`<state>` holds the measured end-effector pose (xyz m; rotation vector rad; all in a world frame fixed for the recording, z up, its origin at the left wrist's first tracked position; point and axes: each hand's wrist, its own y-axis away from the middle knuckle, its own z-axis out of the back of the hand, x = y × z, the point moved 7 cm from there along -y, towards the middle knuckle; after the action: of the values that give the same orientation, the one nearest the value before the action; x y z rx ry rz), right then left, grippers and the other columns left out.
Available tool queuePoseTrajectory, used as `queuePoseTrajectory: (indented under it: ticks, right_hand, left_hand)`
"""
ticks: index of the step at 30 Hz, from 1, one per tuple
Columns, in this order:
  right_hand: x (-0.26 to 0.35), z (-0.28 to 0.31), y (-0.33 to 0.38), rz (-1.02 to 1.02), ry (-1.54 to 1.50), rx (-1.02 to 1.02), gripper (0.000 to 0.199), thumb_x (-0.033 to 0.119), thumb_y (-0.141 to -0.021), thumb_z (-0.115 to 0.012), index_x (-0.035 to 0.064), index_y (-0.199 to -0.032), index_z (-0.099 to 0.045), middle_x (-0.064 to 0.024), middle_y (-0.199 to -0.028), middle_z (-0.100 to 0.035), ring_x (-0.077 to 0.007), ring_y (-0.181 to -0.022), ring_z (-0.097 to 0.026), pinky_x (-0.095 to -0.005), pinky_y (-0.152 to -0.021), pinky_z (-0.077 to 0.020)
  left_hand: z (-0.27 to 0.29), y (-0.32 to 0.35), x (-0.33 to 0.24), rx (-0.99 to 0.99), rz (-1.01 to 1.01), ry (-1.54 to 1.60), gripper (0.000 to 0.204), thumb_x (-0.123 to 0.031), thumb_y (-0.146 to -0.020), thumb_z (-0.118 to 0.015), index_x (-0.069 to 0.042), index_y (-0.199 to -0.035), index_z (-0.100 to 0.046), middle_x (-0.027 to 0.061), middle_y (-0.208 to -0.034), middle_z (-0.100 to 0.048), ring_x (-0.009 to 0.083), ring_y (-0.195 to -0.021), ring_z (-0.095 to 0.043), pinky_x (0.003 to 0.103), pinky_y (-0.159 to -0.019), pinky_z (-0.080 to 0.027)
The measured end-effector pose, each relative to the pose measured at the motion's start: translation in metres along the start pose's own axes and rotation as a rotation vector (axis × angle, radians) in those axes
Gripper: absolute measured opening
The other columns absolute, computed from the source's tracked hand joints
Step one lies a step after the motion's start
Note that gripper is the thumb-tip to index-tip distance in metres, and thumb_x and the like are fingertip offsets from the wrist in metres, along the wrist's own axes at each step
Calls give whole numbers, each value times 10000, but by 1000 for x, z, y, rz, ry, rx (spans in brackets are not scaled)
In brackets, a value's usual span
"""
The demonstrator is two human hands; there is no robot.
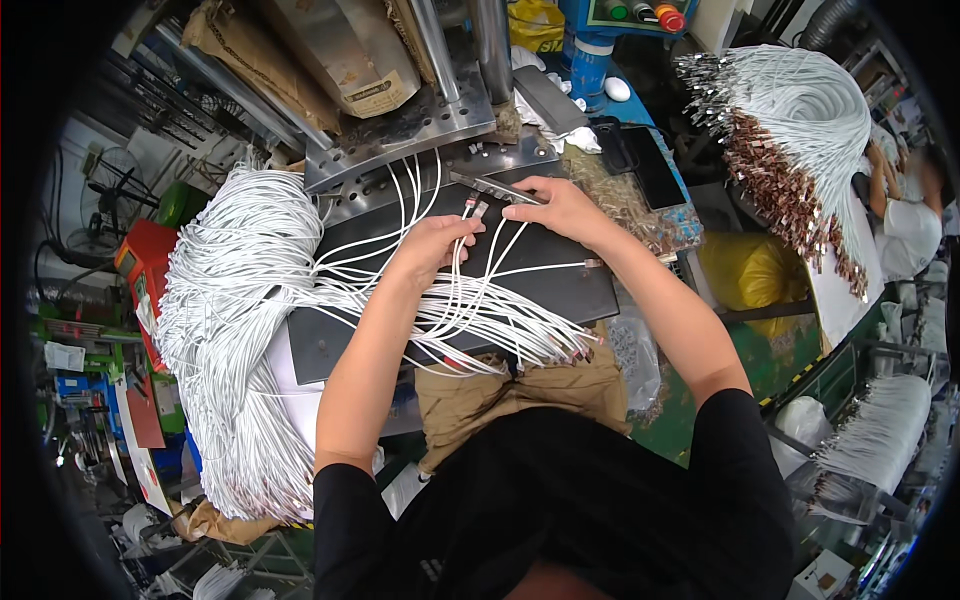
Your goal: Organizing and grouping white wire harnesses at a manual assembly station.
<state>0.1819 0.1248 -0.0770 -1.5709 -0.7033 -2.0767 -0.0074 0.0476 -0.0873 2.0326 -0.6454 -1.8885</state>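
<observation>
A: What did the left hand (438,246) grip?
B: Its fingers were closed on white cables (400,262), just below their plugs (479,209). These plugs stood over the black board (572,291), in front of the press (420,142).

A: State the grip of the right hand (568,213).
B: Thumb and fingers pinched one end of a dark bar (490,186). The bar slanted just above the plugs.

A: Where did the remaining cables lie?
B: Some fanned across the board toward the lap; the main bundle (235,300) was heaped at the left.

A: Report the containers.
B: A clear bag (633,352) lay beside the right thigh. It held pale pieces, too small to identify. A yellow bag (750,268) sat farther right, its sides bulging; its contents could not be determined.
</observation>
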Motion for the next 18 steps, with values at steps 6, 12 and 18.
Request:
queuePoseTrajectory:
  ticks: [6, 12, 18]
  right_hand:
    - [7, -9, 5, 41, 155, 52, 434, 238, -853, -801, 14, -1200, -667, -69, -983, -732, -93, -869, -636, -264, -785, -498]
    - [-5, -1, 0, 21, 23, 3, 454, 315, -824, -815, 31, -1157, -695, -80, -928, -734, -126, -834, -656, -280, -774, -500]
    - [1, -7, 4, 113, 133, 31, 496, 365, -820, -818, 6, -1142, -698, -88, -905, -734, -138, -814, -664, -275, -759, -502]
  left_hand:
    - [-9, -1, 7, -29, 37, -65, 253, -303, -943, -695, -63, -1016, -724, -32, -807, -668, 68, -709, -625, 197, -716, -491]
    - [-10, 3, 6, -64, 4, -29, 259, -318, -942, -695, -72, -1019, -726, -34, -803, -669, 75, -708, -634, 207, -718, -501]
    - [-14, 5, 3, -72, -20, -39, 255, -316, -953, -680, -70, -1008, -723, -32, -800, -664, 74, -704, -629, 208, -714, -498]
